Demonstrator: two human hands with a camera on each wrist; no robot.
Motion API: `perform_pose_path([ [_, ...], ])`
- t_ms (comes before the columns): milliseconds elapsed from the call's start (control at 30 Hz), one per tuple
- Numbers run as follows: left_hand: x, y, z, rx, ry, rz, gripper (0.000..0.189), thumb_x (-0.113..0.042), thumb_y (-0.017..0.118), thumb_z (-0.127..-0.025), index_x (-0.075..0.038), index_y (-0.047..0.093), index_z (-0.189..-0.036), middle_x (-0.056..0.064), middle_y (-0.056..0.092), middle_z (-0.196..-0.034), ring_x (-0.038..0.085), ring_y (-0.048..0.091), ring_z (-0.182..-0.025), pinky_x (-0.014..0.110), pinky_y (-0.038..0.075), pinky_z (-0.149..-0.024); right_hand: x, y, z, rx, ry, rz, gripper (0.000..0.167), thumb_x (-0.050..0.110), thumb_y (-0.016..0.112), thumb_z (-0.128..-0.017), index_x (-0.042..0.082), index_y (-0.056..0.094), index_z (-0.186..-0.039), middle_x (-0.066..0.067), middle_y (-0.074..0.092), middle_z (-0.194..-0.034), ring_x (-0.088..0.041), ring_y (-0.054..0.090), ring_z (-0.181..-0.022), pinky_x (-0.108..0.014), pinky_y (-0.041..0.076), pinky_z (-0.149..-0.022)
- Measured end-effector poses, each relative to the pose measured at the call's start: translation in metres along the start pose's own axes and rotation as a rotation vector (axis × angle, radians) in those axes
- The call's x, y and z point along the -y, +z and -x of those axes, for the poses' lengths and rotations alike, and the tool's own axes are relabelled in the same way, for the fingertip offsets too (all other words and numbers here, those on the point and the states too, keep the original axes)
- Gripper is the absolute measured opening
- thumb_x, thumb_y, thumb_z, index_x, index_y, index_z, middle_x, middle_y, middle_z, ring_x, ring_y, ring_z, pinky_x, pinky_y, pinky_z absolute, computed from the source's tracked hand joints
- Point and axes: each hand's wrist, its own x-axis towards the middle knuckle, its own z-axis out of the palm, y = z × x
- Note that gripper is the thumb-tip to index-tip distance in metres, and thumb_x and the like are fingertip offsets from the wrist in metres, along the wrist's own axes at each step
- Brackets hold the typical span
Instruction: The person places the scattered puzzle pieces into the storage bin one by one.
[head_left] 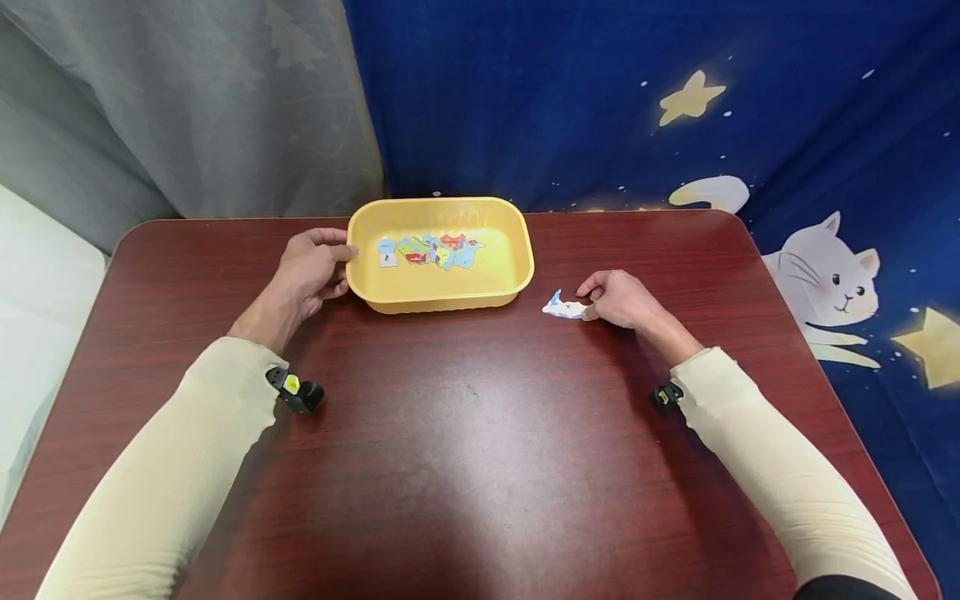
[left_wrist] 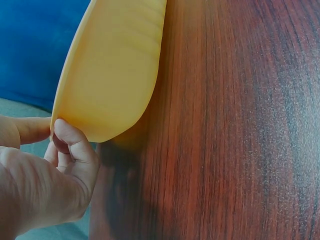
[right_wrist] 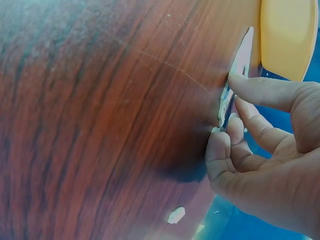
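Note:
A yellow plastic basin [head_left: 442, 298] stands at the far edge of the table, left of the middle. My left hand [head_left: 306, 268] grips its left end, thumb inside the wall [left_wrist: 100, 75] and fingers outside. Several flat, map-shaped puzzle pieces [head_left: 459, 255] in many colours lie on the basin's floor. To the right of the basin, my right hand [head_left: 619, 300] pinches a long, irregular white-and-blue puzzle piece [head_left: 562, 309] by its right end. In the right wrist view that piece [right_wrist: 243, 52] is seen nearly edge-on, close over the table, with the thumb on its face.
A small pale piece [right_wrist: 176, 215] lies on the table near the right hand in the right wrist view. Behind the dark red wooden table [head_left: 465, 433] hang a grey curtain [head_left: 187, 100] and a blue one [head_left: 525, 92] with stars and a cat.

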Motion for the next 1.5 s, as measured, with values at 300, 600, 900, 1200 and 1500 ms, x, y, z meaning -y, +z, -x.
perform_pose_path([
  [300, -0.0012, -0.0003, 0.0006, -0.003, -0.001, 0.0, 0.036, -0.021, 0.059, -0.097, -0.013, 0.045, -0.129, 0.006, 0.055, -0.085, 0.01, 0.05, -0.053, 0.019, 0.051, -0.051, -0.0005, -0.0008, 0.0006, -0.016, -0.012, 0.029, 0.031, 0.004, 0.073, -0.074, 0.005, 0.068, -0.105, -0.012, 0.065, -0.098, -0.025, 0.056, -0.09, -0.033, 0.041, -0.077],
  [600, -0.0024, 0.0003, -0.0001, 0.0, -0.004, 0.0, 0.036, -0.021, 0.059, -0.097, -0.013, 0.046, -0.129, 0.006, 0.056, -0.085, 0.01, 0.051, -0.053, 0.019, 0.051, -0.05, 0.0018, 0.0004, 0.0, -0.021, -0.059, 0.063, 0.029, 0.008, 0.074, -0.076, 0.004, 0.07, -0.104, -0.012, 0.068, -0.098, -0.025, 0.059, -0.092, -0.036, 0.044, -0.082],
  [900, -0.0032, 0.0001, 0.0003, 0.0, -0.008, 0.006, 0.036, -0.021, 0.059, -0.097, -0.013, 0.046, -0.129, 0.006, 0.056, -0.088, 0.01, 0.051, -0.053, 0.019, 0.051, -0.05, 0.0061, 0.0025, -0.0009, -0.033, -0.04, 0.047, 0.029, 0.009, 0.075, -0.076, 0.005, 0.069, -0.103, -0.01, 0.066, -0.095, -0.023, 0.058, -0.087, -0.032, 0.041, -0.076],
  [1200, -0.0009, -0.0008, 0.001, -0.006, -0.012, -0.004, 0.037, -0.022, 0.059, -0.097, -0.014, 0.045, -0.13, 0.007, 0.055, -0.089, 0.011, 0.05, -0.053, 0.019, 0.051, -0.051, 0.008, 0.0029, -0.001, -0.008, -0.045, 0.101, 0.023, 0.011, 0.076, -0.076, 0.005, 0.071, -0.098, -0.008, 0.066, -0.09, -0.023, 0.056, -0.082, -0.032, 0.041, -0.073],
  [1500, 0.0003, -0.0003, 0.0007, -0.005, -0.011, -0.005, 0.037, -0.021, 0.059, -0.097, -0.013, 0.045, -0.13, 0.005, 0.055, -0.085, 0.011, 0.05, -0.052, 0.019, 0.05, -0.05, 0.0056, 0.0031, -0.0018, -0.023, -0.056, 0.111, 0.014, 0.018, 0.074, -0.077, 0.008, 0.071, -0.086, -0.002, 0.065, -0.078, -0.022, 0.052, -0.075, -0.03, 0.039, -0.067],
])
